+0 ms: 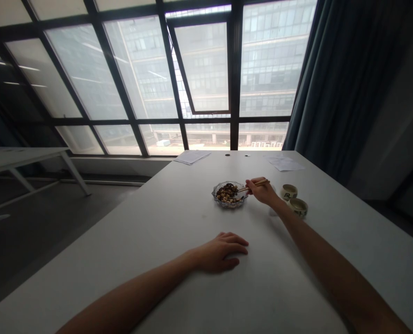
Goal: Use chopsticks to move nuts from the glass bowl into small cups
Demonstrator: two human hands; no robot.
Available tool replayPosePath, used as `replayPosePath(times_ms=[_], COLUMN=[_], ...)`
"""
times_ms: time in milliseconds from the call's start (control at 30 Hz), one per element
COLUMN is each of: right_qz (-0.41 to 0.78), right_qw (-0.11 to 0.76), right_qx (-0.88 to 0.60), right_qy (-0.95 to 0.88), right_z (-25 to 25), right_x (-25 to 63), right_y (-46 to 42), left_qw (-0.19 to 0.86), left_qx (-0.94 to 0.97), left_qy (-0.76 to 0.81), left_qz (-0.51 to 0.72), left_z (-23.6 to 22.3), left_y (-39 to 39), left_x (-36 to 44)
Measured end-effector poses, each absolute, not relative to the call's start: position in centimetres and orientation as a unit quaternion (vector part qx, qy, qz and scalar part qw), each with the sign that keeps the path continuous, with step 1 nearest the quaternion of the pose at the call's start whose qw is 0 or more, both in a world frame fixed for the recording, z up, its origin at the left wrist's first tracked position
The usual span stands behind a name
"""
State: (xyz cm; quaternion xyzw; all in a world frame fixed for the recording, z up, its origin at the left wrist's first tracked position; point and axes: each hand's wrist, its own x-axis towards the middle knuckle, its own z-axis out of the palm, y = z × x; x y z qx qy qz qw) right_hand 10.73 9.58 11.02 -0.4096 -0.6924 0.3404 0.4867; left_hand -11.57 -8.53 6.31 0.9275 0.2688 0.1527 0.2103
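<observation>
bowl [228,204] lies left of right hand [261,191] holding chopsticks [242,189]

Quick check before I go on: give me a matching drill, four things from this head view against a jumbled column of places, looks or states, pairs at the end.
Things
1. Chopsticks
2. Left hand
3. Clear dish
4. Two cups

Places, looks or states
A. Pale, with dark markings
B. Containing small brown and tan pieces
C. Gripped in the right hand
D. Palm down on the white table, fingers unwrapped

Pairs: 1-C, 2-D, 3-B, 4-A
</observation>
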Motion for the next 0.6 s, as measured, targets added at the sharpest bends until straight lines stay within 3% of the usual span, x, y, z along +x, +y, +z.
replayPosePath(times_ms=[233, 600], right_qz=[0.35, 0.316], right_qw=[0.494, 0.5], right_qx=[-0.398, -0.434], right_qy=[-0.689, -0.68], right_z=[7.3, 7.6], right_x=[9.9, 9.3], right_y=[11.1, 10.1], left_qw=[0.208, 0.213], left_qx=[0.928, 0.927], left_qy=[0.266, 0.265], left_qz=[0.158, 0.161], left_z=[6.1, 6.1], left_y=[-8.5, -8.5], left_x=[-11.6, -11.5])
